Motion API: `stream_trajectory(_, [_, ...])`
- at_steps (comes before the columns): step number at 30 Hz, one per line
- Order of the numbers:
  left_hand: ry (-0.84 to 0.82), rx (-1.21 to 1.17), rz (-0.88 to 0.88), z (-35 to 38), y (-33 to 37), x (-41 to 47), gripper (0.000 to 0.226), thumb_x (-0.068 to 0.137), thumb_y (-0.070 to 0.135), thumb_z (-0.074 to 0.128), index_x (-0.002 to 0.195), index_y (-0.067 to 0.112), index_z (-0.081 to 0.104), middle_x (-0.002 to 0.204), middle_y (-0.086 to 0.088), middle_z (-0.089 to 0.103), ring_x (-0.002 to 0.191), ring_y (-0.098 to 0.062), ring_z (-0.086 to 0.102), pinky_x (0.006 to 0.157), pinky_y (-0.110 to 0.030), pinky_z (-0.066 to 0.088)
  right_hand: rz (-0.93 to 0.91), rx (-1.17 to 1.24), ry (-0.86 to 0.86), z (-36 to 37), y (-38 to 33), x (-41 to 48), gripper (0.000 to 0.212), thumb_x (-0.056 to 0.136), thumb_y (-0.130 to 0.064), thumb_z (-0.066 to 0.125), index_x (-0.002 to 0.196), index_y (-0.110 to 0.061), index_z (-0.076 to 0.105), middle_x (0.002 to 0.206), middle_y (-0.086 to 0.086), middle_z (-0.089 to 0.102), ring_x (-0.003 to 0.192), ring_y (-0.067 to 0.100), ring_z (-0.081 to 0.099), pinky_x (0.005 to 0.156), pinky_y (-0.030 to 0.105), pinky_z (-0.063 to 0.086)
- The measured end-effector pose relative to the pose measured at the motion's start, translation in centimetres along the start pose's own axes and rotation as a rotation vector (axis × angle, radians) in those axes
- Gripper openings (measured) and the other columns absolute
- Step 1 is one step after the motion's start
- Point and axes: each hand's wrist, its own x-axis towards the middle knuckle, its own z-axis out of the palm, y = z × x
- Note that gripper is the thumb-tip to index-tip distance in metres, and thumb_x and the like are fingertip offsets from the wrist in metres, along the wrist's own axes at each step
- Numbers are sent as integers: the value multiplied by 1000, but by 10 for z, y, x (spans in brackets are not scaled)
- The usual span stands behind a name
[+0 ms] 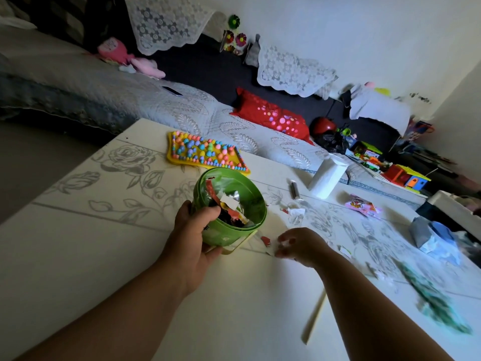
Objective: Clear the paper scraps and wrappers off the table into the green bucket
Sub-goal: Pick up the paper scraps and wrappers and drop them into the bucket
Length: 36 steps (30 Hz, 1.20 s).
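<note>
The green bucket [250, 204] is tipped toward me at the middle of the white flowered table [104, 243], with several wrappers inside. My left hand [192, 230] grips its near rim, thumb inside. My right hand [299, 244] rests on the table just right of the bucket, fingertips pinched on a small white paper scrap. A small red scrap [266, 241] lies between hand and bucket. A crumpled white wrapper [296, 214] lies beyond my right hand, and a pink wrapper [361, 205] further right.
A yellow mat with coloured bumps [203, 152] lies behind the bucket. A white tissue pack [326, 175], a dark tube [294, 190], a grey-blue bag [432, 235], a pale stick [315, 316] and a blurred green object [432, 298] are on the table. A sofa runs behind.
</note>
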Motion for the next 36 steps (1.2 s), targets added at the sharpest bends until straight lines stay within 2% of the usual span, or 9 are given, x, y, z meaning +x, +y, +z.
stream_trajectory(4, [-9,7,9,2,1,-1,61,67,25,71,126,34,58,129,-4,63,115,-31,60,95,-49,50,-39,-126,98,3,-2,2,32,79,-30,73,110,-21,70,110,-1,65,102,18,60,74,21,44])
stream_trajectory(9, [-3,22,10,3,3,-3,58,69,25,71,125,33,59,128,-5,63,116,-30,60,99,-51,49,-71,-305,232,13,-4,-6,21,90,-26,55,99,-20,72,103,1,71,99,21,62,80,25,49])
stream_trajectory(14, [11,17,5,2,4,-4,46,87,18,63,130,32,56,128,-5,62,115,-29,59,88,-43,50,10,-150,245,10,-2,-7,18,85,-22,63,101,-18,70,98,2,67,84,15,54,64,20,40])
stream_trajectory(18, [8,4,8,3,6,-7,44,87,18,62,129,31,56,127,-4,63,113,-28,60,84,-40,50,60,-113,345,9,1,-12,8,75,-12,61,78,-17,66,75,3,62,76,21,54,50,20,34])
stream_trajectory(22, [0,-6,7,5,7,-9,45,88,17,62,131,31,55,124,-3,64,108,-24,61,78,-36,50,183,186,442,0,15,-19,9,73,-18,70,66,-11,69,68,9,72,66,23,63,61,27,48])
stream_trajectory(25, [-4,4,4,5,7,-10,44,88,18,62,129,31,55,124,-3,64,109,-25,61,85,-40,50,189,701,393,-14,10,-30,9,76,-12,75,71,-7,69,74,14,73,58,18,58,61,30,51])
stream_trajectory(28, [-8,6,-4,6,8,-11,38,88,17,61,124,30,57,120,-3,65,105,-25,62,84,-39,50,85,922,304,-36,-20,-44,8,82,-6,70,75,-5,66,72,8,71,57,12,55,60,23,49])
stream_trajectory(31, [-7,9,-14,7,7,-12,39,89,17,61,125,31,56,119,-4,64,102,-24,62,77,-36,51,-57,885,200,-54,-64,-58,14,79,-12,73,87,-4,65,74,5,72,58,9,58,58,21,50])
stream_trajectory(36, [6,-9,-41,5,8,-14,52,88,19,62,137,35,50,126,-6,59,106,-26,60,75,-36,51,-243,632,117,-59,-127,-74,15,75,-16,78,79,-11,65,71,6,68,54,10,59,54,19,51])
